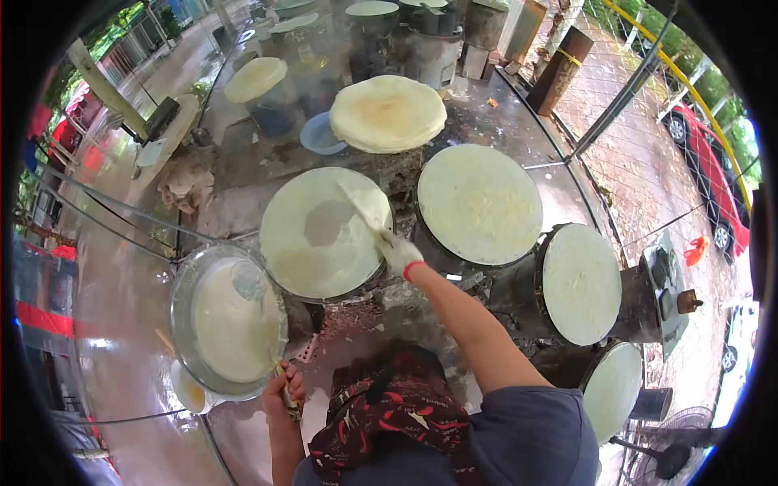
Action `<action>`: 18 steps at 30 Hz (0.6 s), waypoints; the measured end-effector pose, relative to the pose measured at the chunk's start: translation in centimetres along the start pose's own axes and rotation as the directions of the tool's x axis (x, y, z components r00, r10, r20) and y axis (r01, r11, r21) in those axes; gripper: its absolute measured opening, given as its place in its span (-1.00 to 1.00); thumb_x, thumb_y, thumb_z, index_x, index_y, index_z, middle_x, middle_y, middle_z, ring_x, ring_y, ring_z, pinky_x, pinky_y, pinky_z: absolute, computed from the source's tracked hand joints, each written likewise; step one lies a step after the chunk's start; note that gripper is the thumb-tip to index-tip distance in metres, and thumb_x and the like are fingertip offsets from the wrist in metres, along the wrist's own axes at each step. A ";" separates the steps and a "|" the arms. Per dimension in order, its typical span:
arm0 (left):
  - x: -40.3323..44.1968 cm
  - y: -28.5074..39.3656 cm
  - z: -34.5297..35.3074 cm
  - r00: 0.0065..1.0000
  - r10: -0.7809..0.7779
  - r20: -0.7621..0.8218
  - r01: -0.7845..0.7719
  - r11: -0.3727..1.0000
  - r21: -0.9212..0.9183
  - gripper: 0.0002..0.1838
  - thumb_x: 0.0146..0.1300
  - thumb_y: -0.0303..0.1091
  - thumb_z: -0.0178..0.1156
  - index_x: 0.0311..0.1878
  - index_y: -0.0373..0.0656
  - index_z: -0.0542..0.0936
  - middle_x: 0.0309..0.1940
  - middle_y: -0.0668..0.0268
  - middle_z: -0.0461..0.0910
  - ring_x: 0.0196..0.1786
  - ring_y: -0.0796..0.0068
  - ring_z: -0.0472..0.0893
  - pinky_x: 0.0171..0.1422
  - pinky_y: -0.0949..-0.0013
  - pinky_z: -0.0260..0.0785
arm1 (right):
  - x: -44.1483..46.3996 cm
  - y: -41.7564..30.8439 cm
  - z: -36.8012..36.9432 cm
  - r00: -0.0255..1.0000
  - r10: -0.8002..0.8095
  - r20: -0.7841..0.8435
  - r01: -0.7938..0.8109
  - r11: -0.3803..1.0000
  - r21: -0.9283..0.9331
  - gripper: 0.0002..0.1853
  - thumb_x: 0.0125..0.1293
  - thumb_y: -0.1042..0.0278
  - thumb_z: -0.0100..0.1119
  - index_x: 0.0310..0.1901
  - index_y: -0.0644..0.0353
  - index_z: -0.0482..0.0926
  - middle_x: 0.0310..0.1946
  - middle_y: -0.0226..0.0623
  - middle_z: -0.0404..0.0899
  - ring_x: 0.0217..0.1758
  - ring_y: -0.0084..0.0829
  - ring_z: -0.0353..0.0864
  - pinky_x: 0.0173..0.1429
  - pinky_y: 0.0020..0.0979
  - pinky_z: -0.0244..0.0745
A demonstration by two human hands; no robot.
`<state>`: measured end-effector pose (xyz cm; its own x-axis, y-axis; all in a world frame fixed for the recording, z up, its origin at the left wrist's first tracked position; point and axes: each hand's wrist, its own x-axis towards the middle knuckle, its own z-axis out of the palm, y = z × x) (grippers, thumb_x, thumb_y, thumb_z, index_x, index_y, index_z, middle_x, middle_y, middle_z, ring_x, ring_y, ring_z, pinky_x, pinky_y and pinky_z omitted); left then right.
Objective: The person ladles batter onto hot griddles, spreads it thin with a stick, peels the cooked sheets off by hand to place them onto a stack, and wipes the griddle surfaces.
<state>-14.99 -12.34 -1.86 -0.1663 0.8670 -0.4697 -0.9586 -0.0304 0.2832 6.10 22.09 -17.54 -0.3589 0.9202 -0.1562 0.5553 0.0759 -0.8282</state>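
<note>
My right hand [399, 251], in a white glove with a red cuff, grips a flat spreader [361, 206]. The spreader lies across the right part of a round griddle [300, 267] coated with pale batter; a greyish patch shows near its middle. My bare left hand [285, 387] is closed around a handle at the lower right rim of a large metal basin [180, 324]. Whitish batter [231, 332] fills the basin, and a ladle head [249, 279] rests in it.
Batter-covered griddles [480, 204] [581, 283] [612, 392] curve down the right side. Beyond the front griddle stands a stack of round flatbreads [388, 113] beside a blue bowl [322, 134]. A small bucket [191, 387] sits below the basin, and a fan [671, 460] is at the lower right.
</note>
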 end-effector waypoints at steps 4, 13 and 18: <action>0.0 1.9 -1.1 0.999 -0.025 0.046 0.022 0.998 0.056 -0.74 0.17 -0.52 0.05 -0.05 -0.23 0.34 -0.35 0.27 0.31 -0.51 0.55 0.25 -0.55 0.56 0.19 | -7.4 1.9 3.2 0.990 0.136 -0.036 -0.107 0.898 0.426 -0.56 0.30 0.15 0.01 0.17 0.10 0.42 -0.18 -0.16 0.61 -0.11 -0.38 0.57 -0.03 -0.44 0.42; 0.7 4.3 -1.6 0.998 -0.058 0.038 0.054 0.994 0.093 -0.75 0.19 -0.53 0.01 -0.05 -0.23 0.34 -0.34 0.25 0.31 -0.52 0.57 0.25 -0.57 0.58 0.19 | -6.6 -1.9 4.5 0.962 0.223 -0.155 -0.138 0.893 0.428 -0.58 0.29 0.26 0.00 0.14 0.24 0.44 -0.04 -0.11 0.59 -0.01 -0.40 0.57 0.08 -0.46 0.38; 1.6 3.7 -0.7 0.996 -0.082 0.026 0.078 0.988 0.135 -0.76 0.19 -0.53 0.01 -0.05 -0.22 0.34 -0.36 0.24 0.32 -0.55 0.57 0.26 -0.60 0.58 0.17 | -5.9 -0.2 6.6 0.948 0.267 -0.173 -0.200 0.923 0.329 -0.61 0.27 0.26 0.03 0.10 0.21 0.49 -0.10 -0.12 0.61 -0.07 -0.42 0.58 0.05 -0.45 0.40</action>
<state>-18.99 -11.44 -2.18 -0.0809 0.8790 -0.4699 -0.9288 0.1046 0.3556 3.17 14.09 -20.03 -0.0623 0.9590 -0.2763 0.3375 -0.2403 -0.9101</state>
